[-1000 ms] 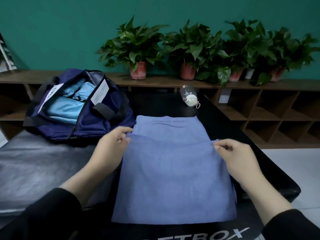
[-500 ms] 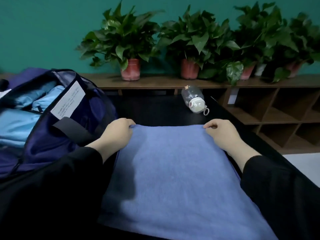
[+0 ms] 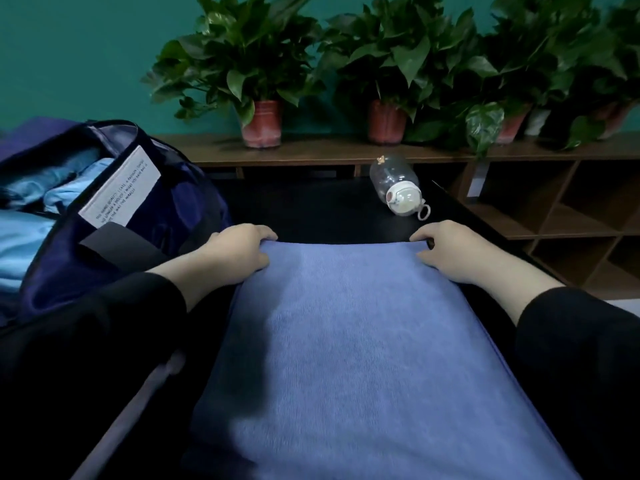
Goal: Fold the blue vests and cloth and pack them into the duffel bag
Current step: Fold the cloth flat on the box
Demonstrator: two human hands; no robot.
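The cloth (image 3: 349, 355) is laid flat on the worktop (image 3: 322, 209), its far corners pinched by the left hand (image 3: 235, 252) and right hand (image 3: 457, 252), likely to square the fold before the open bag (image 3: 145, 216) is packed.

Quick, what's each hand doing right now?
Left hand: grips the far left corner of the blue cloth.
Right hand: grips its far right corner.
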